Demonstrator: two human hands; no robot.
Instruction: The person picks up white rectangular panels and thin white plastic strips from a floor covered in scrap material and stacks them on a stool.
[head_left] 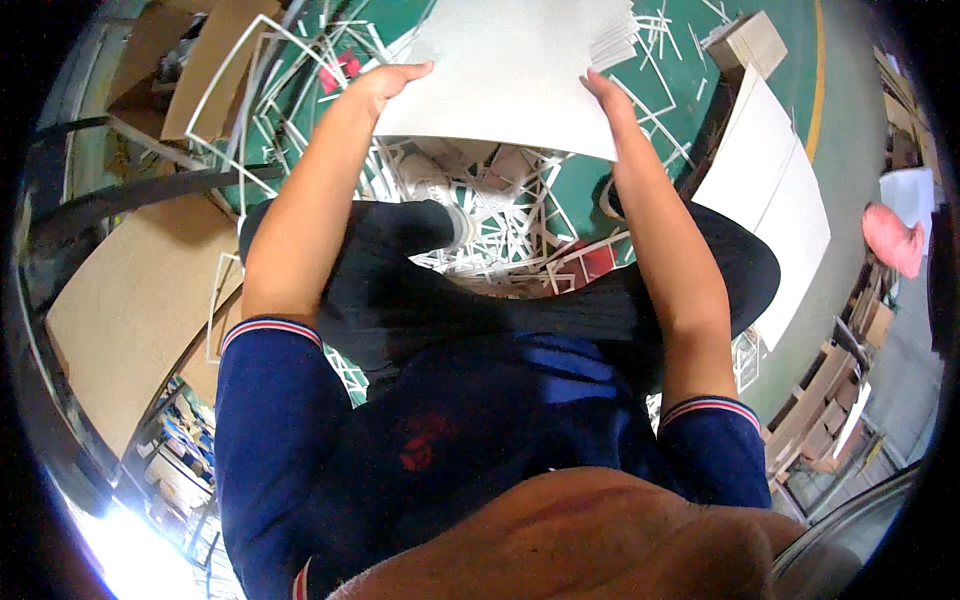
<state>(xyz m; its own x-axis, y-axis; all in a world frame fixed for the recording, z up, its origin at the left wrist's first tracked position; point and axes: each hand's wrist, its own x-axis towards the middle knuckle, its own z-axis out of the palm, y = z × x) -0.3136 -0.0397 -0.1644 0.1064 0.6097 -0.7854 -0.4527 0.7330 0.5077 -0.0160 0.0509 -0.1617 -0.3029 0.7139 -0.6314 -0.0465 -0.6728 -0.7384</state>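
Note:
A wide white cardboard sheet [505,85] lies in front of me at the top of the view, above my knees. Layered edges at its far right corner show a stack of white sheets [613,38]. My left hand [388,85] grips the left side, thumb on top and the other fingers hidden beneath. On the right side, my right hand [610,98] holds the edge the same way, its thumb pointing up along it. What supports the stack from below cannot be seen.
White offcut strips [510,215] litter the green floor [400,15] around my shoes. To the right lean large white panels [765,190] beside a cardboard box [750,45]. Brown cardboard [140,300] stands at left, near thin white frames [225,90]. A pink bag [892,238] lies far right.

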